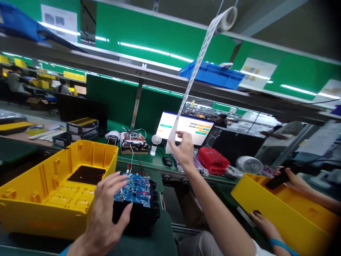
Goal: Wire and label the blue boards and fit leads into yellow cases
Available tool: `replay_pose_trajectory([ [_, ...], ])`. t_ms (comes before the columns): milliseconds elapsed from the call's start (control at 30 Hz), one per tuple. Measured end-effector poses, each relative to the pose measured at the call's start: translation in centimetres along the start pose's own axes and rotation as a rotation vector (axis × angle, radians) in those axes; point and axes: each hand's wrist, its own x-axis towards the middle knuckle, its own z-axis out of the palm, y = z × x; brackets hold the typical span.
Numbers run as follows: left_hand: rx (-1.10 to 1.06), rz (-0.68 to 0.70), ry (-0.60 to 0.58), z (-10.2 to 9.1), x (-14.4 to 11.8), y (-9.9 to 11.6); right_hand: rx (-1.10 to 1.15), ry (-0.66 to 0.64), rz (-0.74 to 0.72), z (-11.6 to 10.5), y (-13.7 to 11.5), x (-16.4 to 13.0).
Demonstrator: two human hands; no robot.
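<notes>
Two-handed, holds the left grip (103, 209) spread at the blue board (133, 186), likely steadying it atop the black block (140, 218), and the right grip (185, 151) curled at the strip (190, 81), seemingly hung for easy reach, cannot tell whether pinching; shows the board densely packed, with red wires (141, 192).

The left hand (105, 208) spreads at a blue circuit board (137, 188) atop a black block (142, 220), beside a yellow housing (45, 217). The right hand (184, 149) is at the lower end of a hanging label strip (192, 76), before a lit monitor (198, 126). At right, a co-worker's hand (297, 180) holds a black part (277, 180).
</notes>
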Motion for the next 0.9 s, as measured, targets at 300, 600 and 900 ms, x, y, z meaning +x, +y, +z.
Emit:
replay_pose_trajectory([
  [300, -0.41, -0.201, -0.284, 1.5, 12.8, 2.3, 0.268, 0.123, 0.13, 2.0, 2.8, 7.7],
  [600, -0.436, -0.091, -0.212, 5.2, 21.1, 0.2, 0.691, -0.041, 0.139, 0.4, -1.7, 4.6],
  [900, -0.441, -0.075, -0.201, 7.1, 22.1, 2.2, 1.013, -0.186, 0.214, -1.5, -4.9, 2.8],
])
